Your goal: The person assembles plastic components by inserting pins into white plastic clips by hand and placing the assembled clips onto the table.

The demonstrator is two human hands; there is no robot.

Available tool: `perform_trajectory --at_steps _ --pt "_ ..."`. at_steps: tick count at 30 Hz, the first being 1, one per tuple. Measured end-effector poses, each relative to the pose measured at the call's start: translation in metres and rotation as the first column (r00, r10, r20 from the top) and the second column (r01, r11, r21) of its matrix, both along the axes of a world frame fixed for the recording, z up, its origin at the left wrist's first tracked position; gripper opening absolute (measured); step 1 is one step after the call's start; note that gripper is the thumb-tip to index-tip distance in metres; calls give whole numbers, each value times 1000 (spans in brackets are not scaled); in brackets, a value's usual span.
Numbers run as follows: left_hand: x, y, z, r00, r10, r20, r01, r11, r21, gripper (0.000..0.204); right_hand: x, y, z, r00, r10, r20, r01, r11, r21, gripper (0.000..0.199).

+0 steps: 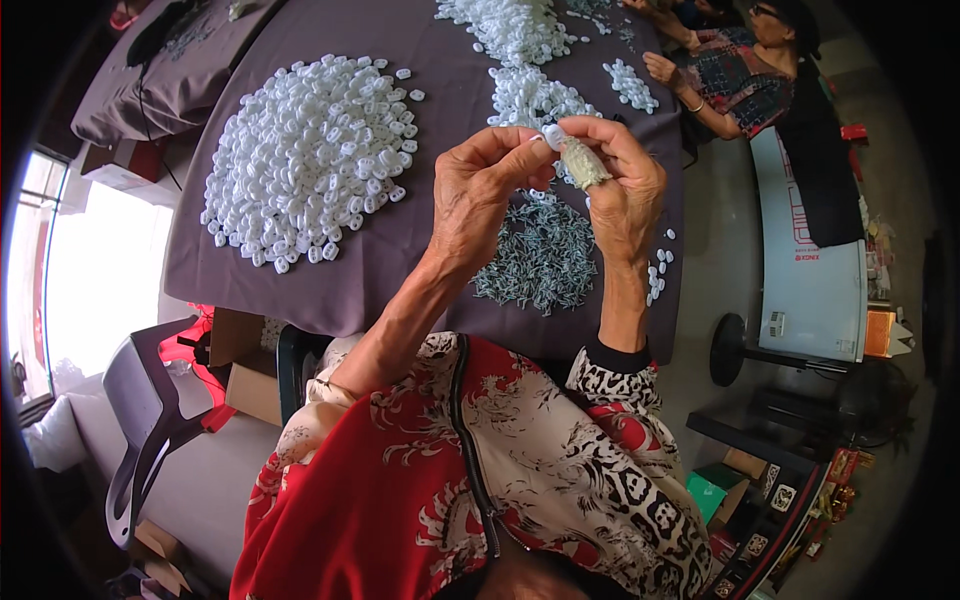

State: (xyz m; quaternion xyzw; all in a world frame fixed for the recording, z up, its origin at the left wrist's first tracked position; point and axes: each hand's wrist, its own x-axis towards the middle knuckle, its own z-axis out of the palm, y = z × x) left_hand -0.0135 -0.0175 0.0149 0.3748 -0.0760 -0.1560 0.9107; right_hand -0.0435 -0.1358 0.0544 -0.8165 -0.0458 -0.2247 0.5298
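Small white plastic piece pinched in fingers of left hand and right hand, above bench. Looks light, stiff, probably slick; should tolerate firm pinch. Best hold: opposite rim edges.

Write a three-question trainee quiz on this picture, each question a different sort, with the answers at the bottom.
1. Short answer: What do the left hand and the right hand hold up between them?

2. True or false: The large white pile lies to the left of the heap of small grey pieces, as the person sees it.

3. Multiple choice: Which hand wears the pale wrapping on one of its digits?
A) Left
B) Right
C) Both

Key:
1. A small white piece.
2. True.
3. B.
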Motion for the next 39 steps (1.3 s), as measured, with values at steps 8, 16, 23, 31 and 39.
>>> perform_trajectory --at_steps 8,16,23,31,39 --pt "0 0 1 1000 -15 -16 15 1000 -22 16 0 -2 -1 1000 22 2 -22 994 111 18" --pt "0 1 -1 1000 -15 -23 14 1000 -28 15 0 -3 -1 999 7 -31 -1 982 190 17" --pt "0 0 -2 1000 -14 -11 13 1000 -17 15 1 -4 -3 1000 14 -26 -9 984 177 18" --pt "-1 -1 0 1000 -16 -4 16 1000 8 15 0 -4 -4 999 -8 -32 11 994 110 19" --pt "-2 -2 0 1000 12 3 -12 1000 26 15 1 -7 -5 1000 -11 18 10 1000 15 19"
